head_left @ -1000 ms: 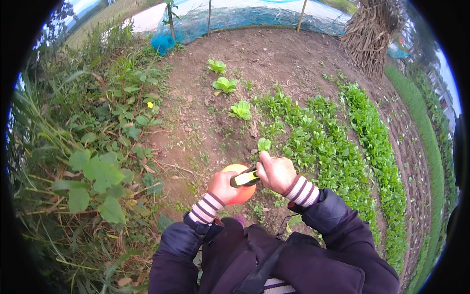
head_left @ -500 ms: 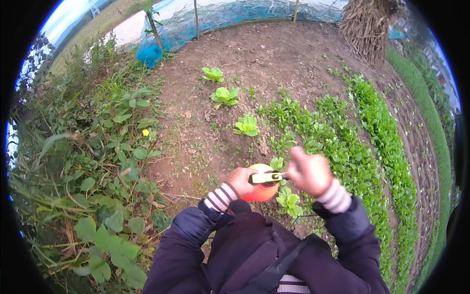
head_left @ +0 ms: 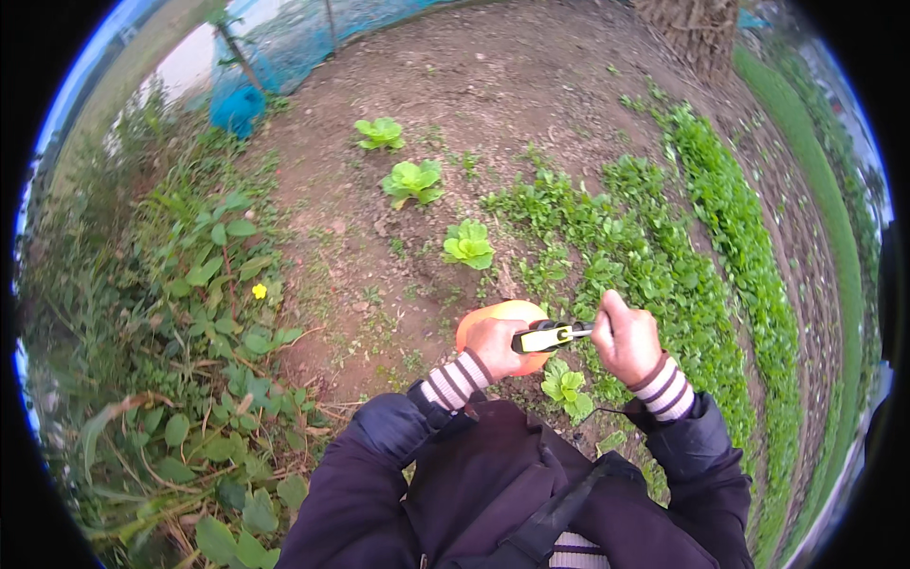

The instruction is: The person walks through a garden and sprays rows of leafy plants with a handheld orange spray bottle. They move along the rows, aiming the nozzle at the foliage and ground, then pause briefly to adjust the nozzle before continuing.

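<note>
An orange pump sprayer (head_left: 502, 311) with a yellow-and-black head hangs before my body, over the soil. My left hand (head_left: 492, 347) is wrapped round the grip of its head. A thin grey rod reaches from the head to my right hand (head_left: 627, 339), which is closed in a fist on its end with the thumb up. The rod's handle is hidden inside that fist. Just below the sprayer grows a leafy cabbage-like plant (head_left: 566, 387), and another such plant (head_left: 467, 245) stands beyond it.
Two more leafy plants (head_left: 413, 182) continue the row farther off. Dense low greens (head_left: 607, 223) grow in bands on the right. Weeds and vines (head_left: 204, 379) crowd the left side. Blue netting (head_left: 294, 59) on stakes and a bundle of dry stalks (head_left: 697, 38) stand at the far edge.
My view has tilted and shifted a little. My right fist has moved slightly right and down, no longer blurred, and more of the rod shows. Both hands keep hold of the sprayer.
</note>
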Available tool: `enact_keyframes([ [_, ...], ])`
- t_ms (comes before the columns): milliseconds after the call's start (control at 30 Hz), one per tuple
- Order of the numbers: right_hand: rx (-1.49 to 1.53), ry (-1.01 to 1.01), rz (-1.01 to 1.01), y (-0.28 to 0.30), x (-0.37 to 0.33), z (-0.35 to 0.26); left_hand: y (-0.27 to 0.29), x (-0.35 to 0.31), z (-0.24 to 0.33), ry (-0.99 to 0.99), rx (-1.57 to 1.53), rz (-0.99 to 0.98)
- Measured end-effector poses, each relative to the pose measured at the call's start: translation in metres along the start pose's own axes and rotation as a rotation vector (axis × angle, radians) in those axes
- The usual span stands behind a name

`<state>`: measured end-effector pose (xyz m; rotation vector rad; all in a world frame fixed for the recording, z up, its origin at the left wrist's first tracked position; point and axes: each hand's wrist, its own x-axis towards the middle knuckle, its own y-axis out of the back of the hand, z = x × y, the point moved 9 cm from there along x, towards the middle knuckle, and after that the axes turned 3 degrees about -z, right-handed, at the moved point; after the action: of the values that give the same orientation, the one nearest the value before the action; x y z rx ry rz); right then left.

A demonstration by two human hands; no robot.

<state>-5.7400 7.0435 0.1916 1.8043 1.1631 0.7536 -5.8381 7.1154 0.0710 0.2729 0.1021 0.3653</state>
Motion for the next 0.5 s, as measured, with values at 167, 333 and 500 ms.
enact_keyframes([
  [167, -0.118, -0.127, -0.088, -0.035, -0.010, 0.022, 0.000, 0.015, 0.034, -0.098, 0.171, -0.050],
  [333, -0.028, -0.263, -0.047, -0.044, -0.027, 0.048, -0.022, 0.029, 0.046, -0.155, 0.167, -0.149],
  [500, 0.031, -0.282, -0.001, -0.004, -0.057, 0.057, -0.060, 0.043, 0.038, -0.128, 0.320, -0.309],
])
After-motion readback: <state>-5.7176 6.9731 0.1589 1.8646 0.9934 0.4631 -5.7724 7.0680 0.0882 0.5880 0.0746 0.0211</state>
